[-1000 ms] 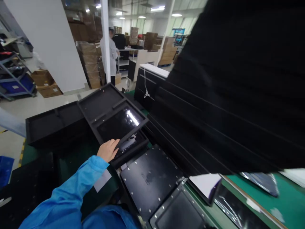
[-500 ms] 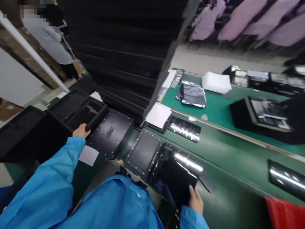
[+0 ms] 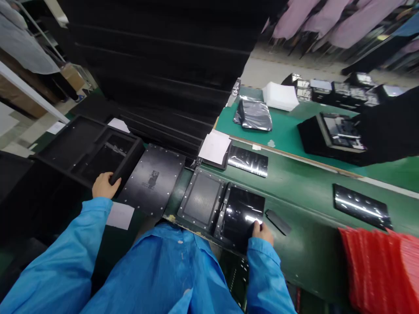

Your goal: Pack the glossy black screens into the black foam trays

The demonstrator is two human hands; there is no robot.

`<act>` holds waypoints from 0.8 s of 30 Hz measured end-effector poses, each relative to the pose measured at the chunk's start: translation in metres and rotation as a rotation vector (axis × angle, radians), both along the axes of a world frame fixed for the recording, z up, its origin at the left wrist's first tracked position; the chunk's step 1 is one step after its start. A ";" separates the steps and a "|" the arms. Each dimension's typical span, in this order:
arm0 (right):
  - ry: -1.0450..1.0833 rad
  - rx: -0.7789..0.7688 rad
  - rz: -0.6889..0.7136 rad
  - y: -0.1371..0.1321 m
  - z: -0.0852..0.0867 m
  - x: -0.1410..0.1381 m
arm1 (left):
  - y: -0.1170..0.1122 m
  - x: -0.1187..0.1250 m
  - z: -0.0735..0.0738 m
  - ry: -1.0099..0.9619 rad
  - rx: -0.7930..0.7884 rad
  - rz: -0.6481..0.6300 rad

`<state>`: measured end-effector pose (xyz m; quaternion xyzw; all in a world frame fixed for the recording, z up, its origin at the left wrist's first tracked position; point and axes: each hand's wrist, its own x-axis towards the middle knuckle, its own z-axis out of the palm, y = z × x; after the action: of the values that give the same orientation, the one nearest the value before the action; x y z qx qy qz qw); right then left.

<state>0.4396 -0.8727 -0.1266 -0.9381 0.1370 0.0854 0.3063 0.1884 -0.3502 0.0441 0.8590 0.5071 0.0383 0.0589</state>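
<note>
The left hand (image 3: 105,185) curls fingers round a dull black boxy tray (image 3: 127,160); the right hand (image 3: 263,233) pinches a shiny black flat panel (image 3: 244,210), maybe glass.

Long green bench (image 3: 304,205) | pale-dotted black rectangular frame (image 3: 220,227) | grey-centred black rectangular plate (image 3: 202,198) | thin dark-grey strip (image 3: 278,222) | two glossy black rectangular sheets (image 3: 362,206) | stacked red plastic sleeves (image 3: 376,266)

bright blue sleeves (image 3: 93,229), black panel (image 3: 244,207), black tray (image 3: 77,141), dark plate (image 3: 203,196) with pale-dotted border, green bench (image 3: 307,261), loud red stack (image 3: 376,266)
</note>
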 end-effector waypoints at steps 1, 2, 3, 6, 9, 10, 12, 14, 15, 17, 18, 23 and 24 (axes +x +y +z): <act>0.003 -0.036 0.017 0.001 0.001 -0.003 | -0.009 0.001 0.006 -0.065 0.013 -0.039; 0.010 -0.064 0.034 0.002 0.001 -0.006 | -0.022 0.005 0.012 -0.137 0.027 -0.090; 0.015 -0.079 0.053 0.002 0.001 -0.009 | -0.042 0.011 0.015 -0.204 0.025 -0.158; 0.019 -0.037 0.115 -0.003 -0.004 -0.027 | -0.126 0.045 0.005 -0.291 -0.173 -0.487; 0.038 0.057 0.096 -0.013 -0.014 -0.056 | -0.219 0.094 -0.039 -0.185 -0.552 -0.906; 0.047 0.080 0.055 -0.016 -0.018 -0.066 | -0.245 0.109 -0.058 -0.087 -0.652 -0.965; 0.064 0.107 -0.043 -0.025 -0.025 -0.085 | -0.286 0.131 -0.095 0.108 -0.775 -1.011; 0.093 0.127 -0.099 -0.035 -0.033 -0.097 | -0.312 0.141 -0.125 0.224 -0.802 -0.999; 0.116 0.145 -0.094 -0.041 -0.036 -0.101 | -0.321 0.142 -0.135 0.251 -0.792 -0.979; 0.166 0.206 -0.036 -0.053 -0.043 -0.103 | -0.332 0.139 -0.147 0.277 -0.758 -0.921; 0.190 0.240 0.003 -0.059 -0.045 -0.101 | -0.336 0.137 -0.149 0.296 -0.747 -0.888; 0.166 0.418 0.266 -0.069 -0.046 -0.053 | -0.345 0.167 -0.136 0.364 -0.674 -0.752; 0.132 0.445 0.308 -0.066 -0.044 -0.032 | -0.345 0.185 -0.132 0.359 -0.642 -0.714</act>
<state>0.4074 -0.9382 -0.1709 -0.8500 -0.0098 0.2200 0.4786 0.3731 -0.6948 -0.0879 0.9104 0.1704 -0.2899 0.2411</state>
